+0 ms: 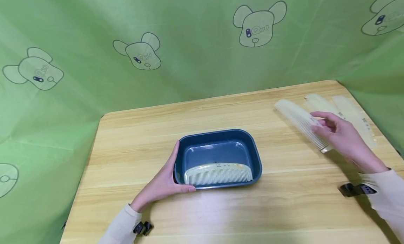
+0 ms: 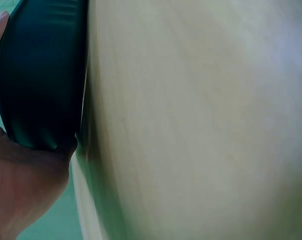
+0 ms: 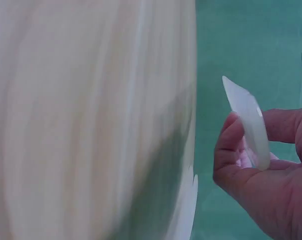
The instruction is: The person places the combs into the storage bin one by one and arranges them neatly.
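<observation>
A dark blue rectangular plastic tray [image 1: 217, 154] sits on the wooden table, and my left hand [image 1: 164, 181] grips its left end, thumb along the front wall. In the left wrist view the hand [image 2: 25, 190] wraps the end of the dark tray [image 2: 43, 75]. One pale, milky comb [image 1: 205, 169] lies along the tray's front side, teeth toward me. Over the table's right side, my right hand [image 1: 342, 133] pinches another pale comb [image 1: 295, 117] between thumb and fingers, raised above the surface. The right wrist view shows that comb [image 3: 253, 130] nearly edge-on.
Two more pale combs lie at the table's far right: one comb [image 1: 318, 102] partly behind the held one, another comb [image 1: 353, 117] near the right edge. Green curtain [image 1: 195, 61] with printed bear heads hangs behind and beside the wooden table [image 1: 139, 131].
</observation>
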Demonstrator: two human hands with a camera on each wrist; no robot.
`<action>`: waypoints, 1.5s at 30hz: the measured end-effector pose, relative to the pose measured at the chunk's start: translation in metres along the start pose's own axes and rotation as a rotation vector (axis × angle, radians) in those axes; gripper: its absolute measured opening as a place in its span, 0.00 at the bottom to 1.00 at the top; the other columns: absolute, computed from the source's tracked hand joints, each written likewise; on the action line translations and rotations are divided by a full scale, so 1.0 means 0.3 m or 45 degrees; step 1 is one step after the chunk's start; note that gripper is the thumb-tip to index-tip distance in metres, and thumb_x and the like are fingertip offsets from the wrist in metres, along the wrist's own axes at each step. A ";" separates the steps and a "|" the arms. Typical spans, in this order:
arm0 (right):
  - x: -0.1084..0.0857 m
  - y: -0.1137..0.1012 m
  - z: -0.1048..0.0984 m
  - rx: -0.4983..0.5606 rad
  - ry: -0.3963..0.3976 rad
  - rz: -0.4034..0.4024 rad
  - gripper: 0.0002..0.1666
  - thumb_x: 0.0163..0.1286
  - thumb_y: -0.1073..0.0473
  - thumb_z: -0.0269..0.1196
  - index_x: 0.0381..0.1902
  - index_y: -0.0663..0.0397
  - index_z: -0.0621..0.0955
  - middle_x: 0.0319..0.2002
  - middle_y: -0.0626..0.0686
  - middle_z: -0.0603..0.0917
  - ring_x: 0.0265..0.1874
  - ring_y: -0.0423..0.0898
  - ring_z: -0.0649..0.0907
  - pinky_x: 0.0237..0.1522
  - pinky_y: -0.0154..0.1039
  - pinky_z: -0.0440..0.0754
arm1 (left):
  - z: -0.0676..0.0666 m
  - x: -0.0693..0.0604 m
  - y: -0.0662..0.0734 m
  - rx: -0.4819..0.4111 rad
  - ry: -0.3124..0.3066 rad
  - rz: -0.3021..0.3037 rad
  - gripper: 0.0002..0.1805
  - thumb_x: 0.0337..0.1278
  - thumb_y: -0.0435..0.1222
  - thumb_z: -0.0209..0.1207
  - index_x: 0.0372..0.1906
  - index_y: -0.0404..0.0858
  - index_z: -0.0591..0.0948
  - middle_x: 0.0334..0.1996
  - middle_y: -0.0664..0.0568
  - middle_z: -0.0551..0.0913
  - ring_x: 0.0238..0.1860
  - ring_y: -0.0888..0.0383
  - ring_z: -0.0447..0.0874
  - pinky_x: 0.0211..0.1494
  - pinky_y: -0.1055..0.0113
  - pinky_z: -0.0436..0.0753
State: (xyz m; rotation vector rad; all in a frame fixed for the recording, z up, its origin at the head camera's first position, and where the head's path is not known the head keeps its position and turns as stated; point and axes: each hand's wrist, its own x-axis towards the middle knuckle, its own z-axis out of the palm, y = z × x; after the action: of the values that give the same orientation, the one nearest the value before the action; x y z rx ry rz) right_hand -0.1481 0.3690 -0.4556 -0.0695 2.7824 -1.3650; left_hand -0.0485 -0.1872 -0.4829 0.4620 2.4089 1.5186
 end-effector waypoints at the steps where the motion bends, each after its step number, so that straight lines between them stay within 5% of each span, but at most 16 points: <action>1: -0.003 -0.011 -0.001 0.016 0.004 0.000 0.33 0.82 0.55 0.68 0.80 0.54 0.74 0.45 0.33 0.81 0.40 0.32 0.80 0.35 0.27 0.79 | 0.000 0.001 0.000 0.005 0.001 -0.001 0.82 0.46 0.45 0.88 0.89 0.63 0.33 0.90 0.54 0.35 0.87 0.51 0.37 0.83 0.38 0.49; 15: -0.040 -0.157 0.047 0.213 -0.110 -0.024 0.31 0.85 0.57 0.64 0.81 0.46 0.74 0.57 0.41 0.81 0.51 0.35 0.81 0.47 0.25 0.80 | 0.003 0.004 -0.004 -0.026 0.000 0.017 0.82 0.46 0.44 0.88 0.89 0.64 0.33 0.89 0.57 0.36 0.87 0.50 0.40 0.83 0.37 0.50; 23: -0.046 -0.216 0.094 0.310 -0.180 -0.039 0.26 0.82 0.59 0.68 0.74 0.51 0.81 0.54 0.42 0.90 0.48 0.39 0.88 0.43 0.31 0.86 | 0.003 0.002 -0.004 -0.032 0.006 0.008 0.82 0.46 0.44 0.88 0.89 0.65 0.33 0.89 0.58 0.36 0.87 0.50 0.40 0.83 0.38 0.51; 34: -0.044 -0.293 0.199 0.483 -0.439 -0.141 0.23 0.81 0.65 0.67 0.70 0.57 0.83 0.53 0.52 0.91 0.48 0.43 0.90 0.44 0.35 0.89 | 0.003 0.006 -0.011 -0.046 -0.004 0.012 0.83 0.46 0.43 0.88 0.89 0.65 0.32 0.89 0.58 0.37 0.87 0.49 0.40 0.83 0.36 0.51; 45: -0.054 -0.364 0.285 0.447 -0.655 -0.286 0.25 0.84 0.63 0.64 0.74 0.58 0.79 0.62 0.58 0.87 0.55 0.47 0.89 0.54 0.38 0.87 | 0.000 -0.001 0.001 -0.028 0.002 0.000 0.83 0.46 0.44 0.88 0.89 0.64 0.33 0.89 0.56 0.36 0.87 0.48 0.39 0.83 0.36 0.50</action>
State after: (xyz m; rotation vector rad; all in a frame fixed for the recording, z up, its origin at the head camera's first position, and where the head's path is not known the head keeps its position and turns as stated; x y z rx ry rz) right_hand -0.1246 0.2357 -0.4212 -0.6356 2.1368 -1.5850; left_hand -0.0481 -0.1871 -0.4826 0.4561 2.3909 1.5448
